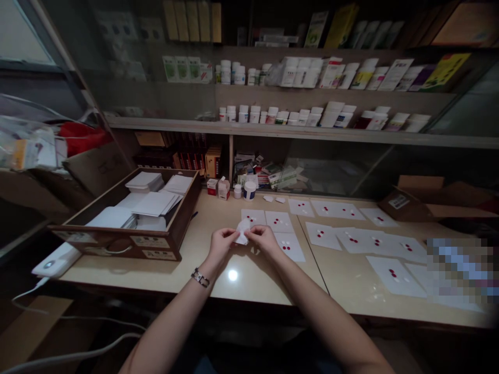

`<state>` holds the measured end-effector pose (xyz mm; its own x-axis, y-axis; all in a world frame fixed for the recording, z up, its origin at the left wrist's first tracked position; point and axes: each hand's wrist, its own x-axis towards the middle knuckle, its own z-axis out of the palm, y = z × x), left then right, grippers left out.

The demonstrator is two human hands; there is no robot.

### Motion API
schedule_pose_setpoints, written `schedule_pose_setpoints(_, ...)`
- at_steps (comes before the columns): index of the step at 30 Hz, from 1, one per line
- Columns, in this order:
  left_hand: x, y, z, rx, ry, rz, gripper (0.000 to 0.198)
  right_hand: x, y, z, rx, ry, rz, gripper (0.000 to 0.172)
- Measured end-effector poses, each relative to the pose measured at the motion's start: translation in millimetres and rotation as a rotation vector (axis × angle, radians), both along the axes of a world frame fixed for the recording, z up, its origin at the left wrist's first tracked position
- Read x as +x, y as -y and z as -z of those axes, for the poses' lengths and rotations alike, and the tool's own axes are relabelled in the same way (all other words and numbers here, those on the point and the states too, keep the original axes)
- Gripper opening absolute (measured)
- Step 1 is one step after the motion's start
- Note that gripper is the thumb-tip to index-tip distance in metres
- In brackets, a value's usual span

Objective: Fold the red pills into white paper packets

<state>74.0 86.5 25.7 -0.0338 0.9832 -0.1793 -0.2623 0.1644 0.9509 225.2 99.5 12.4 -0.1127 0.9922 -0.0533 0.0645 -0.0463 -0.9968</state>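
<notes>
white paper [243,228]; small, creased, partly folded; left hand [220,244], right hand [265,241] both pinching its edges

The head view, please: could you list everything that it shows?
Desk: one, cream, centre
Paper: one, white, above desk's middle
Sheets: over ten, white, desk's centre and right
Tablets: many, red and white, on sheets
Drawer: one, brown, desk's left
Cards: several stacks, white, in drawer
Tub: one, white, desk's back
Small bottle: one, white, beside tub
Boxes: two, red and white, left of bottle
Carton: one, brown, desk's right back
Shelf bottles, shelf boxes: many, white and multicoloured, on shelves
Device: one, white, desk's left end
Cable: at least one, white, lower left
Bundle: one, red, far left
Bracelet: one, dark, left wrist
Left hand, right hand: two, bare, pinching paper
</notes>
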Motion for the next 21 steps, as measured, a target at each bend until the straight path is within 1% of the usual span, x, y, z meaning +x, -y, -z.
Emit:
schedule_pose_setpoints(3, -1.3, -0.5, 2.5, 0.015, -0.019, 0.031, 0.034, -0.8, -1.7, 1.0, -0.013, -0.034, -0.101, 0.032)
schedule_pose_setpoints(5, -2.0, -0.2, 3.5, 0.037, -0.050, 0.078, 0.034, -0.8, -2.4, 0.0, -0.023, -0.062, -0.125, 0.033)
schedule_pose_setpoints(7, -2.1, 0.8, 3.7, 0.054, -0.075, 0.115, 0.034, -0.5, -2.1, -2.4, -0.040, -0.069, -0.122, 0.034)
schedule_pose_setpoints(10, -1.6, 2.6, 3.5, 0.031, -0.078, 0.151, 0.034, -0.7, -0.5, -6.7, -0.063, -0.038, -0.126, 0.035)
schedule_pose_setpoints(16, -2.2, 0.6, 8.9, -0.067, 0.039, 0.219, 0.035, -2.9, 1.3, -6.7, -0.018, -0.052, -0.056, 0.033)
schedule_pose_setpoints(18, -3.0, -2.1, 12.2, -0.098, 0.075, 0.214, 0.033, -2.8, 1.3, -6.7, -0.008, -0.033, -0.053, 0.033)
schedule_pose_setpoints(21, -4.6, -6.3, 15.6, -0.128, 0.162, 0.171, 0.029, -0.7, 1.0, -8.1, 0.035, -0.006, -0.040, 0.035)
